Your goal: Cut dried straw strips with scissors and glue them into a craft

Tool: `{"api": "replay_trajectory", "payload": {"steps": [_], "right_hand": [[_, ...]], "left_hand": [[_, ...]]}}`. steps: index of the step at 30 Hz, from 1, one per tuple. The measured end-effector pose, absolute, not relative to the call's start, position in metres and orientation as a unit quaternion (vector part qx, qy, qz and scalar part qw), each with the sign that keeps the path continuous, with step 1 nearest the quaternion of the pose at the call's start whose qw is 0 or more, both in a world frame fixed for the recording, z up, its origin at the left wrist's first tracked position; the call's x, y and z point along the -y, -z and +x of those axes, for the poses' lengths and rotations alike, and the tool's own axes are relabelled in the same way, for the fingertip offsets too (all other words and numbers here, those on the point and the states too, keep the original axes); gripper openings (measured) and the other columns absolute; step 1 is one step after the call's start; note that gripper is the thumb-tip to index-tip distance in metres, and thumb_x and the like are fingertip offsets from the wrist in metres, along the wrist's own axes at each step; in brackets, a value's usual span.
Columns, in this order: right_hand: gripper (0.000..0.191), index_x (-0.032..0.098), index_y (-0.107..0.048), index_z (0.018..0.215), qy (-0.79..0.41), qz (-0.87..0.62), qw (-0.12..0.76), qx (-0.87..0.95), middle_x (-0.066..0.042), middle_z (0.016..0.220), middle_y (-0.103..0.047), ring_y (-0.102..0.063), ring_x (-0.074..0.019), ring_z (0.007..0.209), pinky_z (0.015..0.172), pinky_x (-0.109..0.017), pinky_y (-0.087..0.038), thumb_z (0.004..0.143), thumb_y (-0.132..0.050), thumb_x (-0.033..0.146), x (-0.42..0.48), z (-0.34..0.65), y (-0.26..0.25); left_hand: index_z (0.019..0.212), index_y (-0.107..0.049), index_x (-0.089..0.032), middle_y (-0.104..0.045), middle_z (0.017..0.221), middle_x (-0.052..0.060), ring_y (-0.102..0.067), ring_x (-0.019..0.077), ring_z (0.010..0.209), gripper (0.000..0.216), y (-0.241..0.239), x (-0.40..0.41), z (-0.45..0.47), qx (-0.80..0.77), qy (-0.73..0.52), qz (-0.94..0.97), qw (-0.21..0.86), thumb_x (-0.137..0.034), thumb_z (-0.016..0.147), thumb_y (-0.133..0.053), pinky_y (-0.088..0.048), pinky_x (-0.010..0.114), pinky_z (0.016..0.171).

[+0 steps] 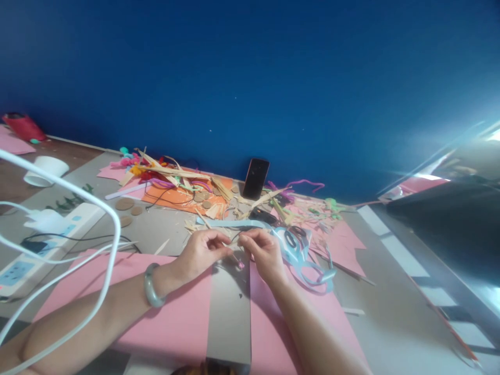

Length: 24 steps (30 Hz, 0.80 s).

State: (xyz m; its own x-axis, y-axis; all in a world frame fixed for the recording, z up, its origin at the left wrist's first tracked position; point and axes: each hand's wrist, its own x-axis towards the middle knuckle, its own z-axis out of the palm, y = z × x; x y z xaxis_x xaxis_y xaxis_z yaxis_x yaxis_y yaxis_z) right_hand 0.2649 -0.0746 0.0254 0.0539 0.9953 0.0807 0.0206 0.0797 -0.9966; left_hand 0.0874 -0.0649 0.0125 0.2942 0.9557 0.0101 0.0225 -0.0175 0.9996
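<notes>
My left hand [201, 255], with a pale green bangle [153, 285] on its wrist, is closed in a pinch on a thin tan stick [204, 218]. This stick slants down past the fingers to a small pink tip [240, 265]. Close beside it, my right hand [265, 254] pinches thumb against forefinger; what lies between them is too small to make out. Both hands are over the gap between two pink sheets [175, 323]. A loose tangle of light blue ribbon [299, 255] lies just right of my right hand.
A phone [255, 178] leans against the blue wall [250, 78]. Straw strips [172, 171], fuzzy wires and wood slices [124, 203] litter an orange sheet [156, 197]. Scissors [289, 238] lie among the ribbon. At left, a white cable [116, 234] arches over a power strip [23, 271].
</notes>
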Motion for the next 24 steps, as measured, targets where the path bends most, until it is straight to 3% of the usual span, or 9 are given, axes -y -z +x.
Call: {"api": "replay_trajectory", "payload": {"steps": [6, 13, 21, 24], "right_hand": [[0.037, 0.019, -0.051, 0.06, -0.441, -0.494, 0.534, 0.526, 0.006, 0.048, -0.046, -0.035, -0.0064, 0.041, 0.04, -0.021, -0.029, 0.076, -0.073, 0.044, 0.0752, 0.2636, -0.0244], [0.042, 0.02, -0.045, 0.058, -0.369, -0.518, 0.533, 0.558, 0.006, 0.051, -0.041, -0.034, -0.0081, 0.048, 0.047, -0.023, -0.03, 0.078, -0.07, 0.047, 0.073, 0.2653, -0.0222], [0.047, 0.021, -0.038, 0.054, -0.323, -0.538, 0.515, 0.584, 0.006, 0.05, -0.035, -0.032, -0.0095, 0.051, 0.05, -0.024, -0.03, 0.081, -0.065, 0.049, 0.0703, 0.2668, -0.024], [0.047, 0.021, -0.036, 0.054, -0.314, -0.541, 0.509, 0.591, 0.006, 0.05, -0.034, -0.032, -0.0099, 0.052, 0.051, -0.024, -0.03, 0.082, -0.064, 0.047, 0.0705, 0.2671, -0.0243]], "left_hand": [[0.074, -0.069, -0.013, -0.067, 0.067, 0.003, -0.057, 0.0113, 0.057, 0.022, -0.0081, 0.0601, 0.0866, -0.39, -0.403, 0.582, 0.589, -0.035, 0.075, -0.074, -0.045, 0.022, 0.054], [0.069, -0.065, -0.013, -0.061, 0.06, 0.001, -0.052, 0.0094, 0.051, 0.033, -0.0131, 0.061, 0.0872, -0.373, -0.357, 0.597, 0.615, -0.043, 0.082, -0.065, -0.04, 0.021, 0.048], [0.082, -0.067, -0.012, -0.054, 0.06, 0.0, -0.046, 0.0074, 0.046, 0.045, -0.0114, 0.0634, 0.0877, -0.362, -0.324, 0.602, 0.633, -0.053, 0.089, -0.051, -0.035, 0.018, 0.043], [0.081, -0.067, -0.012, -0.053, 0.059, 0.0, -0.045, 0.0074, 0.047, 0.042, -0.0102, 0.0619, 0.087, -0.346, -0.31, 0.601, 0.65, -0.051, 0.088, -0.054, -0.036, 0.019, 0.045]]}}
